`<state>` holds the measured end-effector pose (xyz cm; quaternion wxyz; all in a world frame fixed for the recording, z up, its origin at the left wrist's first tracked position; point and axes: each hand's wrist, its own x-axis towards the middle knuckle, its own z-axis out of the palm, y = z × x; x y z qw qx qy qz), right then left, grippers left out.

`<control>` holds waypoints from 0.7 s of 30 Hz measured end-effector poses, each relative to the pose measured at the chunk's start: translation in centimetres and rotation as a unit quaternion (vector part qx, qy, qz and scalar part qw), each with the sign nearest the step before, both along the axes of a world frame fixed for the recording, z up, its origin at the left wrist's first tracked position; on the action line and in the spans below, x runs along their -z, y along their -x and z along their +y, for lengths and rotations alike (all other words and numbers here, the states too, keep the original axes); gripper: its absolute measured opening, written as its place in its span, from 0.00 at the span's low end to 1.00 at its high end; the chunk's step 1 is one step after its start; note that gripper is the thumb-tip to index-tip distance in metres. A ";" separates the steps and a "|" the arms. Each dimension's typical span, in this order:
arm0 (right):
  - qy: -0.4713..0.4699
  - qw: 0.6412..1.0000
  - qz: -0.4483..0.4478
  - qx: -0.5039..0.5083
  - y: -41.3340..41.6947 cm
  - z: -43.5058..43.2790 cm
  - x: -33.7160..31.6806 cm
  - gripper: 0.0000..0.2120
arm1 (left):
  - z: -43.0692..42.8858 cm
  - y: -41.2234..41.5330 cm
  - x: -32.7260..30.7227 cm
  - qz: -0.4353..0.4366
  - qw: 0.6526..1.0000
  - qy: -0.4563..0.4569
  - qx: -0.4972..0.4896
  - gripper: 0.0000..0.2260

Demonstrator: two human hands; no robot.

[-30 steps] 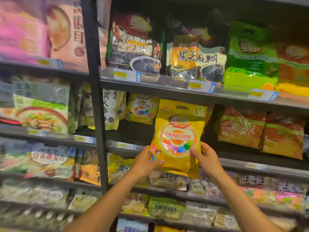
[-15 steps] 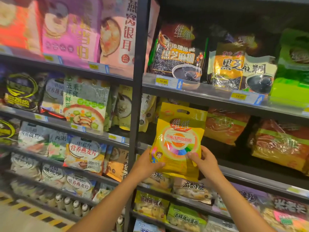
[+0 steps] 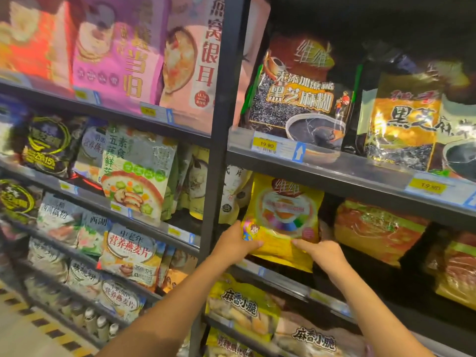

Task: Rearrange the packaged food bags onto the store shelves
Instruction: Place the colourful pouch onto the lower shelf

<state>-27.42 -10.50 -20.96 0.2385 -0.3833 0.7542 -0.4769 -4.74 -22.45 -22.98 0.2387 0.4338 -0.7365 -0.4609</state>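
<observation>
Left hand [image 3: 238, 242] is clamped on the lower left corner of the yellow bag [image 3: 282, 220], thumb laid across the front, fingers hidden behind. Right hand [image 3: 323, 255] is clamped on the lower right edge in the same way, thumb on the front. The bag is held upright, its bottom edge just above the front lip of the middle shelf [image 3: 296, 284], its top tucked under the shelf above [image 3: 334, 173], just right of the black upright post [image 3: 219, 150].

Handling, as judged: a soft, flexible foil pouch, glossy and likely slippery; contents probably powder or sachets, so moderately light and not fragile. The pouch is expected to sag or fold if pinched at one corner only, so a two-handed hold low on both sides is suited; the base should be set down first, then the top leaned back.

Appearance: bright yellow front, red characters at the top, a round multicoloured wheel in the middle, a small cartoon child at the lower left, a pink patch at the lower right. Print is partly blurred.

Beside it, to the right on the same shelf, orange bags [image 3: 373, 233] are stacked, apart from the yellow bag by a dark gap. Further back and above, black sesame bags [image 3: 296, 99] stand behind a price tag [image 3: 266, 145].
</observation>
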 end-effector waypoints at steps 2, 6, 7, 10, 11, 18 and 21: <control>0.011 1.000 0.000 -0.002 1.3 -1.8 0.2 0.36 | -1.5 1.3 -0.2 -0.032 0.999 -0.009 -0.011 0.23; 0.047 0.998 0.051 -0.005 2.4 -4.8 0.4 0.44 | -4.2 4.2 0.5 -0.035 0.998 -0.032 -0.036 0.23; 0.058 0.997 0.049 -0.005 2.7 -5.3 0.7 0.42 | -5.0 5.0 0.9 -0.024 0.998 -0.029 -0.041 0.28; 0.088 0.995 0.044 -0.012 2.9 -6.1 1.8 0.38 | -6.9 6.8 2.0 -0.018 0.999 -0.012 -0.040 0.32; 0.090 0.995 0.047 -0.012 3.0 -6.4 2.2 0.37 | -7.6 7.3 2.5 -0.012 0.999 -0.010 -0.044 0.31; 0.088 0.995 0.054 0.018 4.2 -9.6 3.9 0.38 | -10.3 9.0 4.0 0.040 0.998 -0.001 -0.051 0.29; 0.075 0.994 0.065 0.039 5.1 -11.0 4.4 0.38 | -11.4 10.0 3.8 0.020 0.999 0.008 -0.047 0.29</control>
